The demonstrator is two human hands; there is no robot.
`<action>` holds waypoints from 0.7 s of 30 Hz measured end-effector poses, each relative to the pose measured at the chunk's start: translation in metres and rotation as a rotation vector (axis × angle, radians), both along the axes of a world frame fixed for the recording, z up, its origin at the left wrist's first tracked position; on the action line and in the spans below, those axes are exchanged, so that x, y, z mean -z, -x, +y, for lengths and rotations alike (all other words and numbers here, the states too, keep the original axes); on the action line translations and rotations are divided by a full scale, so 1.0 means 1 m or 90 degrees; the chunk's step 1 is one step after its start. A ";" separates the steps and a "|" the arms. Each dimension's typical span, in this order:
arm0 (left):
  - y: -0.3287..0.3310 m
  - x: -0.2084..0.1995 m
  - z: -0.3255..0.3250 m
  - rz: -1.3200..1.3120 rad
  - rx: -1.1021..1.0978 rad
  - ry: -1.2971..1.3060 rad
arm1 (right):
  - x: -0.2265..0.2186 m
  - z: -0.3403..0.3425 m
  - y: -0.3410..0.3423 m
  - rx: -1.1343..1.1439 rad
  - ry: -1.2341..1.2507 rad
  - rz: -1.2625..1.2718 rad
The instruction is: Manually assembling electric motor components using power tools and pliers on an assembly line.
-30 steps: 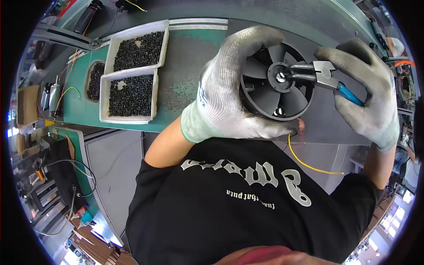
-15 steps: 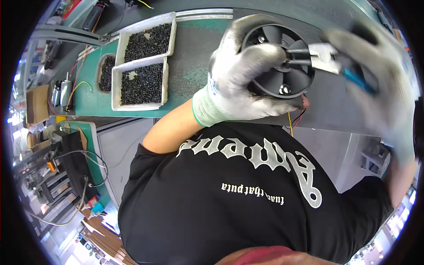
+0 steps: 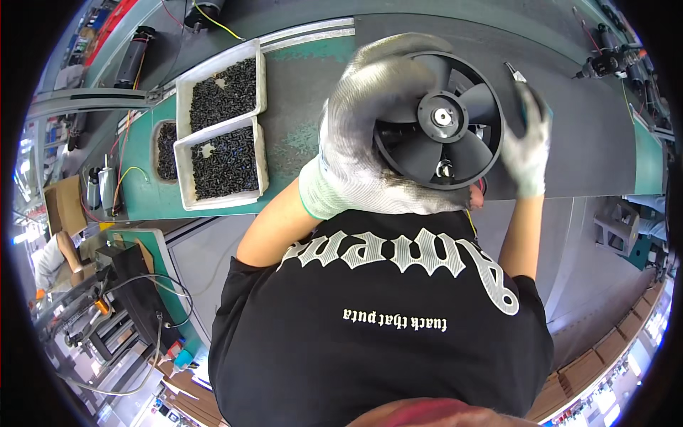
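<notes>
Left hand (image 3: 370, 135) is clamped round the fan (image 3: 439, 119); right hand (image 3: 525, 142), just beside its rim, grips pliers (image 3: 514, 71). Hub work under way; next, the tips must meet the hub.

I am logging colours: fan (image 3: 437, 121) showing black with a silver hub; gloves (image 3: 359, 153) showing grey-white knit, green cuff; trays (image 3: 220, 128) showing white, holding black screws (image 3: 224, 160); bench (image 3: 299, 128) showing green; shirt (image 3: 377, 320) showing black, white lettering.

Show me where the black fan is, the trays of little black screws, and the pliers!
Black fan (image 3: 441, 117), head view, on its round centre hub.
Trays of black screws (image 3: 222, 135), head view, on the rim between both trays.
Pliers (image 3: 514, 71), head view, on the metal tip.
</notes>
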State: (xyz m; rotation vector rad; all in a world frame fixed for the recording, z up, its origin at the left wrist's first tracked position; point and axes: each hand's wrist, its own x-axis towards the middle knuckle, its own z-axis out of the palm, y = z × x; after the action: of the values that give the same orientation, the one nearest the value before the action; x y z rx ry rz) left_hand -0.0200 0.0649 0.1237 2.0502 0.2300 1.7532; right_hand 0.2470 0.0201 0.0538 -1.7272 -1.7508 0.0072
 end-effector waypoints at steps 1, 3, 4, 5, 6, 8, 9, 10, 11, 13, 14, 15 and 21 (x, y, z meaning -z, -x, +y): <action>0.004 0.001 -0.005 0.034 -0.004 0.030 | -0.013 -0.014 0.029 -0.118 0.053 0.161; 0.007 -0.006 -0.008 0.092 -0.013 0.073 | -0.023 -0.029 0.074 -0.198 0.272 0.549; 0.005 -0.001 -0.009 0.074 -0.096 0.061 | -0.002 -0.033 0.078 -0.322 0.261 0.454; 0.000 -0.012 -0.012 0.127 -0.212 0.052 | 0.018 -0.027 0.085 -0.339 0.250 0.426; -0.003 -0.022 -0.020 0.176 -0.323 0.044 | 0.038 -0.019 0.096 -0.324 0.105 0.504; 0.012 -0.028 -0.040 0.292 -0.335 0.134 | 0.025 0.004 0.108 -0.256 0.050 0.526; 0.026 -0.020 -0.048 0.279 -0.287 0.134 | 0.004 0.017 0.107 -0.193 0.132 0.461; 0.044 -0.014 -0.057 0.275 -0.221 0.128 | 0.010 0.039 0.099 -0.153 0.125 0.569; 0.072 -0.011 -0.070 0.310 -0.185 0.169 | 0.006 0.073 0.082 -0.165 0.159 0.587; 0.128 -0.003 -0.116 0.272 -0.249 0.243 | -0.018 0.133 0.065 -0.141 0.121 0.491; 0.148 0.003 -0.138 0.202 -0.349 0.265 | -0.031 0.166 0.060 -0.082 0.200 0.473; 0.158 0.009 -0.157 0.029 -0.443 0.349 | -0.050 0.207 0.048 0.017 0.397 0.433; 0.239 0.049 -0.169 -0.192 -0.865 0.501 | 0.020 0.427 -0.119 0.114 0.118 -0.135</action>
State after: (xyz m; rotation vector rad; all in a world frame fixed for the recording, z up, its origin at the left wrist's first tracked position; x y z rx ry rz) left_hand -0.2590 -0.1039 0.0749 0.9313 2.1558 1.9737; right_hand 0.3660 0.4475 0.0341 -2.0809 -1.7837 -0.0975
